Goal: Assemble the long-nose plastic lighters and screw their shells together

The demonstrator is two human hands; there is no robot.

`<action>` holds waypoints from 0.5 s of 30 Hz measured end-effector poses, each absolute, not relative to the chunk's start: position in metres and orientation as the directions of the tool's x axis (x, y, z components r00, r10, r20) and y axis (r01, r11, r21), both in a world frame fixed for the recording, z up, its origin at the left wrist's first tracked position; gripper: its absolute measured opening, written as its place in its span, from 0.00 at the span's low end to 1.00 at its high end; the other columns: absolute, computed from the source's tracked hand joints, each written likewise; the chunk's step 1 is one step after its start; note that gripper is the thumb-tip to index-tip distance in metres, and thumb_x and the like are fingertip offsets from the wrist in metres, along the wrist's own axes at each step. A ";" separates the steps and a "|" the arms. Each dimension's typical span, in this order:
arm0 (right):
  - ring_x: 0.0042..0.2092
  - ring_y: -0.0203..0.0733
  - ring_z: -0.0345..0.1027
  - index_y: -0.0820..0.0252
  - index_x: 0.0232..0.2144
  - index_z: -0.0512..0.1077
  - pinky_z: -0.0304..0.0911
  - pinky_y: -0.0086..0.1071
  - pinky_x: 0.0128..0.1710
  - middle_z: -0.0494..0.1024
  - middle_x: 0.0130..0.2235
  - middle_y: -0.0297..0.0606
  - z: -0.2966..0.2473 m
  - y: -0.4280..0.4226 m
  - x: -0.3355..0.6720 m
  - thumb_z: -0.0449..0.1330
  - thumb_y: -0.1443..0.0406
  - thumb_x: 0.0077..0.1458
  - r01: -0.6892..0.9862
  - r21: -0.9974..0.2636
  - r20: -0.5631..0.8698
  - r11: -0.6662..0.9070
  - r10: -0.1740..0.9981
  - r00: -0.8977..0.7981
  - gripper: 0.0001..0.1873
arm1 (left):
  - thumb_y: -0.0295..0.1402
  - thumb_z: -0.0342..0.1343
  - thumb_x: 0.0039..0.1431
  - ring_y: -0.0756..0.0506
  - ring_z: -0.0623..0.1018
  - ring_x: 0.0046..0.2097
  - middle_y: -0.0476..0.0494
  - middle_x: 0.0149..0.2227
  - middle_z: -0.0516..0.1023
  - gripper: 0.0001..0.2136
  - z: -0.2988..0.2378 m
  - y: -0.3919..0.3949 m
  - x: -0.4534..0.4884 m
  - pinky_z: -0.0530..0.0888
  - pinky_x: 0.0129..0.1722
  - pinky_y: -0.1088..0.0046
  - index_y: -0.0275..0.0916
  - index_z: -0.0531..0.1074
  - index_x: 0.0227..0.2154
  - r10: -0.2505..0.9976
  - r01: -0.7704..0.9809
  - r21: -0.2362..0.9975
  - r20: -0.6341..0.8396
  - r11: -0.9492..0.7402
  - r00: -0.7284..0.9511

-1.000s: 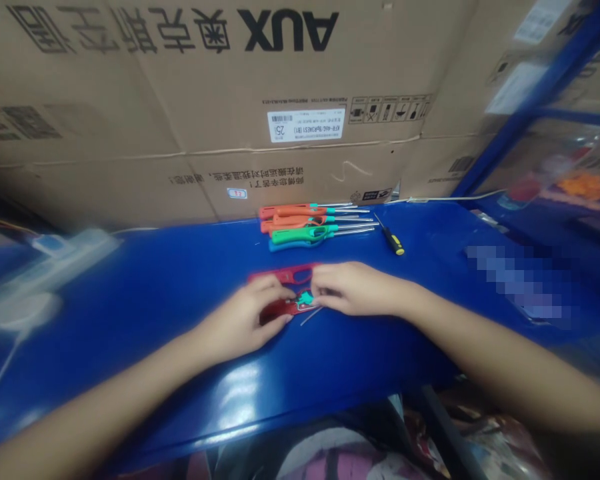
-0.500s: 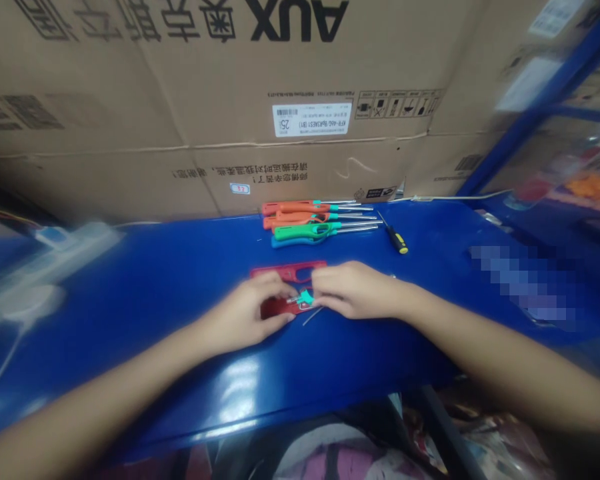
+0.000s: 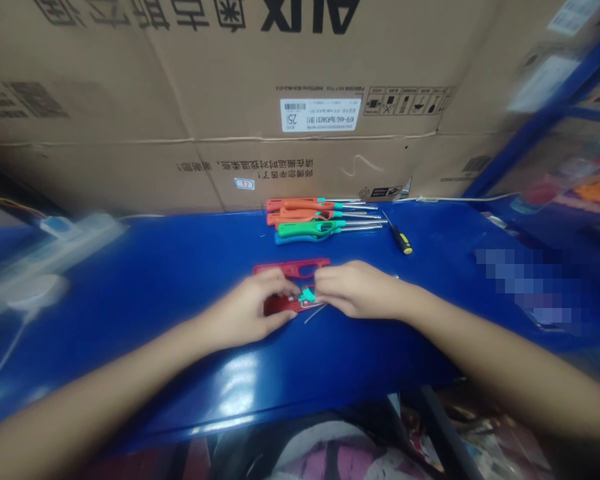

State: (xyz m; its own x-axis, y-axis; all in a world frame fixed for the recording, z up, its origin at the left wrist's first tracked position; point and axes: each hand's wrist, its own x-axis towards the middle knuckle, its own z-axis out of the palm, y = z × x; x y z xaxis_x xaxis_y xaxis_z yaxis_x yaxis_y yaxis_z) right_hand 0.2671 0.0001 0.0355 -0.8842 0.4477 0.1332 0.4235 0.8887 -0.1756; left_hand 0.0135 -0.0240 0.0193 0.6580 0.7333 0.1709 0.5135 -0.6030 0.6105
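Observation:
My left hand (image 3: 255, 305) grips an opened red lighter half-shell (image 3: 276, 306) between thumb and fingers. Inside that shell sits a teal trigger piece (image 3: 307, 295) along with small metallic parts. My right hand (image 3: 363, 290) is closed in a pinch at the shell's right end, and its fingertips hide whatever is between them. Just behind both hands lies a second red half-shell (image 3: 291, 269) with a trigger-guard opening. A thin grey rod (image 3: 314, 315) sticks out below the right fingers.
Several gas lighters (image 3: 305, 228) in orange, green and blue lie at the back. Right of them is a black-and-yellow screwdriver (image 3: 401, 241). A power strip (image 3: 90, 240) with a white plug stands at left. Behind the blue table (image 3: 180, 373) rises a large cardboard sheet (image 3: 220, 80).
The view has shifted slightly. Both hands stay at the red half-shell in nearly the same pose, with no clear movement of the parts.

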 end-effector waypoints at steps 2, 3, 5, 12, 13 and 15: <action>0.33 0.37 0.65 0.61 0.34 0.74 0.54 0.30 0.31 0.76 0.35 0.38 0.038 0.000 0.267 0.53 0.67 0.66 0.430 -0.156 0.113 0.889 0.448 -0.887 0.11 | 0.30 0.60 0.60 0.42 0.78 0.46 0.42 0.43 0.78 0.10 0.019 -0.024 0.013 0.76 0.48 0.64 0.40 0.76 0.44 0.731 0.513 0.604 0.178 -0.610 0.659; 0.33 0.37 0.65 0.61 0.34 0.74 0.53 0.30 0.30 0.76 0.35 0.38 0.039 -0.001 0.268 0.53 0.67 0.66 0.428 -0.143 0.106 0.892 0.444 -0.890 0.11 | 0.30 0.60 0.60 0.43 0.78 0.45 0.42 0.43 0.78 0.10 0.019 -0.025 0.014 0.76 0.48 0.64 0.40 0.76 0.44 0.731 0.512 0.604 0.182 -0.611 0.658; 0.33 0.37 0.65 0.62 0.33 0.74 0.53 0.30 0.30 0.76 0.35 0.39 0.040 -0.002 0.268 0.53 0.68 0.65 0.418 -0.120 0.098 0.900 0.430 -0.898 0.11 | 0.30 0.60 0.60 0.43 0.78 0.44 0.43 0.44 0.78 0.10 0.020 -0.026 0.014 0.77 0.46 0.65 0.40 0.74 0.44 0.734 0.505 0.613 0.189 -0.607 0.653; 0.33 0.38 0.65 0.62 0.36 0.75 0.55 0.31 0.31 0.75 0.36 0.39 0.041 -0.003 0.269 0.52 0.66 0.66 0.412 -0.111 0.105 0.904 0.423 -0.900 0.12 | 0.30 0.60 0.61 0.42 0.78 0.47 0.40 0.48 0.77 0.18 0.021 -0.028 0.015 0.77 0.49 0.63 0.40 0.70 0.54 0.735 0.521 0.596 0.185 -0.612 0.652; 0.33 0.38 0.65 0.62 0.36 0.75 0.55 0.31 0.31 0.75 0.36 0.39 0.041 -0.003 0.269 0.52 0.66 0.66 0.409 -0.112 0.113 0.906 0.420 -0.900 0.11 | 0.30 0.60 0.61 0.41 0.78 0.48 0.39 0.49 0.77 0.19 0.020 -0.028 0.015 0.76 0.51 0.61 0.40 0.69 0.55 0.730 0.526 0.580 0.187 -0.622 0.658; 0.33 0.38 0.65 0.61 0.36 0.75 0.55 0.31 0.31 0.76 0.37 0.39 0.042 -0.003 0.269 0.53 0.67 0.66 0.407 -0.117 0.123 0.906 0.420 -0.899 0.11 | 0.30 0.59 0.61 0.40 0.77 0.52 0.38 0.52 0.76 0.21 0.019 -0.028 0.014 0.75 0.53 0.59 0.40 0.69 0.57 0.716 0.524 0.557 0.197 -0.644 0.670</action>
